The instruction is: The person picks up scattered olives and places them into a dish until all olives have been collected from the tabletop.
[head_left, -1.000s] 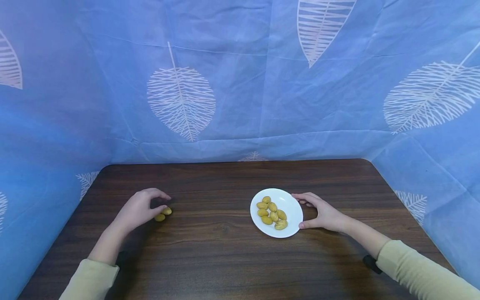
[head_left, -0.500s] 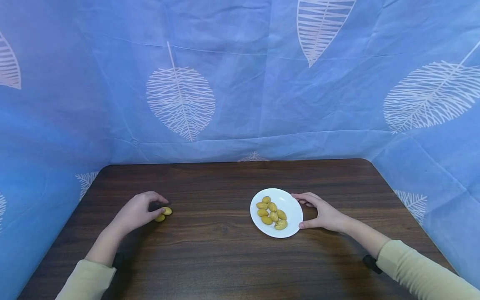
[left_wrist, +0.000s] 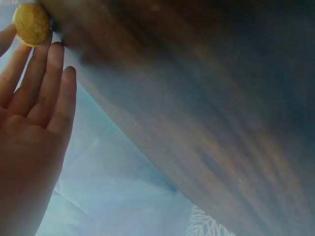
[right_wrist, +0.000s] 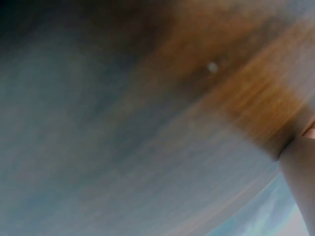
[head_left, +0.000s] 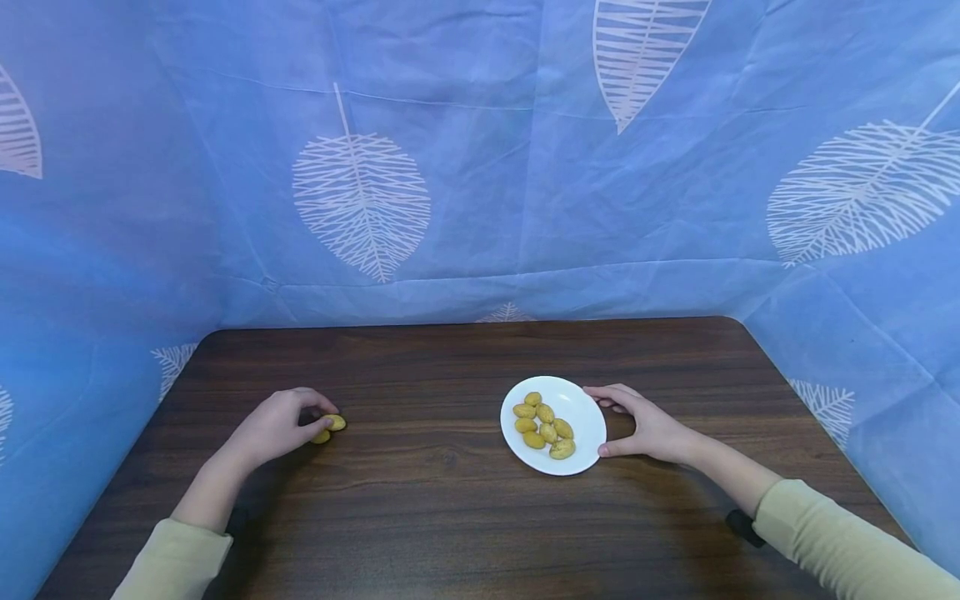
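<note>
Two small yellow oval fruits, olive-like, lie side by side at the left of the table. My left hand (head_left: 272,427) pinches the farther fruit (head_left: 338,422) between thumb and forefinger; the nearer fruit (head_left: 322,437) is partly covered by the thumb. In the left wrist view, a yellow fruit (left_wrist: 31,24) shows at the fingertips. Right of centre, a white plate (head_left: 585,417) carries several similar fruits (head_left: 545,413), grouped toward its left side. My right hand (head_left: 651,431) holds the plate's right rim, thumb at the near side and fingers at the far side.
The dark wood-grain table (head_left: 442,517) has rounded far corners. A blue cloth (head_left: 480,192) with white leaf prints hangs behind it and along both sides. The right wrist view shows mostly blurred table surface (right_wrist: 147,157) and a bit of the hand at its right edge.
My left hand has moved slightly down toward the two fruits, and its forefinger has closed with the thumb on the farther one. The right hand and the plate have stayed still.
</note>
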`<state>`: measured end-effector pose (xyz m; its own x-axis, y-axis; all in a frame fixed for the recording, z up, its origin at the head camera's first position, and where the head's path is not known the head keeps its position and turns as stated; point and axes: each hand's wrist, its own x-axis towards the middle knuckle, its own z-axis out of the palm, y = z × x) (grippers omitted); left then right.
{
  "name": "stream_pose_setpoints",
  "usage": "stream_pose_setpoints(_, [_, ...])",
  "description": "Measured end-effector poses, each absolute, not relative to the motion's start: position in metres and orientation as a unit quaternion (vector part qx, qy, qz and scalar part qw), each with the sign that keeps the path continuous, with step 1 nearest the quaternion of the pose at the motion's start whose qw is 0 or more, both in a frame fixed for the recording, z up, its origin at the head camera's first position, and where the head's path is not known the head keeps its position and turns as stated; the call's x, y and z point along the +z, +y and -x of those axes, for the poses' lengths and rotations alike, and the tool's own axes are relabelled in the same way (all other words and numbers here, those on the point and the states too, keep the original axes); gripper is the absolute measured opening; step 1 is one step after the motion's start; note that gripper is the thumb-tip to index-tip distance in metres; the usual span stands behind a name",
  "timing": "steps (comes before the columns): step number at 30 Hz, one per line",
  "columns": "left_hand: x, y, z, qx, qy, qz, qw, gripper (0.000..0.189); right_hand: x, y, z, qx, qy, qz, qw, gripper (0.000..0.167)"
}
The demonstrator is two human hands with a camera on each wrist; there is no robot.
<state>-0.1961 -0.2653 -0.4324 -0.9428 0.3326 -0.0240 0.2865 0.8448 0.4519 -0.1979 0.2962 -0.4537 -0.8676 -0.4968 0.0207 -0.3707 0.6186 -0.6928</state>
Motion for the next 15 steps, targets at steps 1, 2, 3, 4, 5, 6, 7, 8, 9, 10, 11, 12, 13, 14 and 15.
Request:
stream_pose_setpoints(1, [-0.4321, -0.2651, 0.1961, 0.227, 0.959, -0.161, 0.052, 0.01, -0.4541, 0.2965, 0.1982, -0.365, 0.895, 0.243, 0.087, 0.087])
stream_pose_setpoints(2, [-0.432, -0.2651, 0.1961, 0.228, 0.959, -0.161, 0.053, 0.01, -0.4544, 0.2968, 0.1984, -0.367, 0.894, 0.243, 0.087, 0.087])
stream_pose_setpoints(3, [-0.4318, -0.2649, 0.1962, 0.228, 0.959, -0.16, 0.053, 0.01, -0.4548, 0.2971, 0.1986, -0.369, 0.893, 0.244, 0.087, 0.086])
stream_pose_setpoints(4, [-0.4316, -0.2647, 0.1964, 0.228, 0.959, -0.16, 0.054, 0.01, -0.455, 0.2973, 0.1988, -0.37, 0.892, 0.245, 0.087, 0.086])
stream_pose_setpoints(5, [-0.4315, -0.2646, 0.1964, 0.229, 0.959, -0.16, 0.054, 0.009, -0.4551, 0.2975, 0.1988, -0.372, 0.891, 0.245, 0.087, 0.086])
stream_pose_setpoints(6, [-0.4315, -0.2644, 0.1966, 0.229, 0.959, -0.159, 0.054, 0.009, -0.4552, 0.2976, 0.1988, -0.373, 0.89, 0.246, 0.088, 0.086])
stream_pose_setpoints(7, [-0.4314, -0.2642, 0.1968, 0.228, 0.959, -0.159, 0.054, 0.009, -0.4551, 0.2976, 0.1987, -0.373, 0.89, 0.246, 0.088, 0.086])
stream_pose_setpoints(8, [-0.4315, -0.2639, 0.1969, 0.228, 0.959, -0.158, 0.054, 0.009, -0.455, 0.2975, 0.1987, -0.373, 0.89, 0.246, 0.088, 0.086])
stream_pose_setpoints(9, [-0.4314, -0.2634, 0.197, 0.227, 0.96, -0.157, 0.052, 0.009, -0.4549, 0.2975, 0.1986, -0.373, 0.89, 0.247, 0.087, 0.086])
stream_pose_setpoints(10, [-0.4315, -0.263, 0.1971, 0.226, 0.96, -0.157, 0.05, 0.009, -0.4548, 0.2974, 0.1985, -0.373, 0.89, 0.247, 0.087, 0.086])
stream_pose_setpoints(11, [-0.4315, -0.2624, 0.1971, 0.225, 0.96, -0.157, 0.047, 0.009, -0.4547, 0.2973, 0.1985, -0.373, 0.89, 0.247, 0.086, 0.086])
stream_pose_setpoints(12, [-0.4316, -0.2619, 0.1972, 0.225, 0.961, -0.158, 0.042, 0.008, -0.4545, 0.2972, 0.1984, -0.373, 0.89, 0.248, 0.086, 0.086])
stream_pose_setpoints(13, [-0.4316, -0.2612, 0.1972, 0.225, 0.961, -0.159, 0.038, 0.008, -0.4544, 0.2971, 0.1984, -0.373, 0.89, 0.248, 0.085, 0.086])
stream_pose_setpoints(14, [-0.4314, -0.2604, 0.1973, 0.225, 0.961, -0.16, 0.034, 0.008, -0.4542, 0.297, 0.1982, -0.373, 0.89, 0.248, 0.085, 0.086])
stream_pose_setpoints(15, [-0.4312, -0.2595, 0.1973, 0.225, 0.961, -0.161, 0.029, 0.008, -0.454, 0.297, 0.1981, -0.374, 0.89, 0.248, 0.086, 0.086])
